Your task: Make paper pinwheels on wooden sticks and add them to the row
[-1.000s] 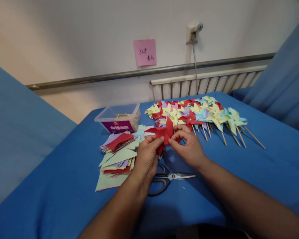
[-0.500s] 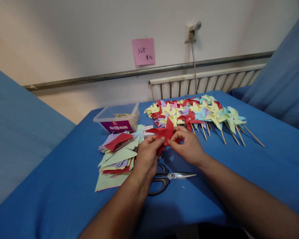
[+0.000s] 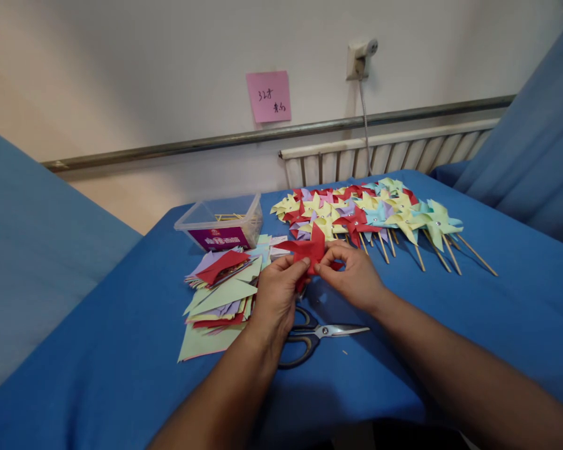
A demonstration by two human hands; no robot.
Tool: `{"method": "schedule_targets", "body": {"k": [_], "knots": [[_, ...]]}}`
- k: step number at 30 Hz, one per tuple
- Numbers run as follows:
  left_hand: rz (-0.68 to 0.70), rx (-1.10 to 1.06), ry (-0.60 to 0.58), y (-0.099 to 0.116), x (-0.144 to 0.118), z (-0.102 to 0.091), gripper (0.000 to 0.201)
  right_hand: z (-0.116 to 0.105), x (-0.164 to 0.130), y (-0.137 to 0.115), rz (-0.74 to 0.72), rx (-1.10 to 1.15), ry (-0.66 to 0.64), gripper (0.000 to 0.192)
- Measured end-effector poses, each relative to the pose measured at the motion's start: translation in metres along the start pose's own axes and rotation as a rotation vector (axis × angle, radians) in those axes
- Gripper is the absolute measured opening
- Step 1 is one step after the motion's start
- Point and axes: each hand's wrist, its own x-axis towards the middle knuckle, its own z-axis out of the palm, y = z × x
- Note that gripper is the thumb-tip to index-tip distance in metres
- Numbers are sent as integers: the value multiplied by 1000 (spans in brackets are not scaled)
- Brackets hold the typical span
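Note:
Both my hands hold a red folded paper piece [image 3: 309, 248] just above the blue table [image 3: 450, 312]. My left hand [image 3: 276, 297] pinches its left side, and my right hand [image 3: 354, 275] pinches its right side near the centre. The paper's points stick up and out like pinwheel blades. Its lower part is hidden behind my fingers. Black-handled scissors [image 3: 316, 337] lie on the cloth directly below my hands.
A pile of cut coloured paper [image 3: 220, 290] lies left of my hands. Behind it stands a clear plastic box [image 3: 223, 222] holding sticks. Several finished pinwheels on wooden sticks [image 3: 380, 215] lie at the back right. A radiator and wall stand behind the table.
My hands and the red paper have hardly moved; the fingers have shifted slightly on the paper. The view has drifted a little.

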Motion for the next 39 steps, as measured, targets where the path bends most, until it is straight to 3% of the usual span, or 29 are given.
{"method": "schedule_targets", "body": {"k": [7, 12, 17, 27, 31, 34, 37, 39], "knots": [[42, 23, 10, -2, 3, -2, 23, 0, -1, -1, 20, 56, -19, 19], [75, 70, 15, -4, 4, -3, 23, 2, 3, -1, 176, 354, 80, 29], [95, 109, 11, -4, 1, 0, 24, 2, 8, -4, 262, 572, -2, 38], [99, 138, -9, 2, -1, 1, 25, 1, 7, -5, 253, 638, -53, 37], [100, 145, -20, 6, 1, -2, 24, 2, 9, 3, 195, 553, 6, 32], [112, 83, 24, 11, 6, -6, 26, 2, 9, 15, 161, 315, 16, 21], [145, 20, 82, 15, 11, -10, 25, 0, 4, 22, 125, -23, -224, 5], [158, 8, 107, 17, 12, -12, 25, 0, -1, 23, 88, -191, -367, 6]]}}
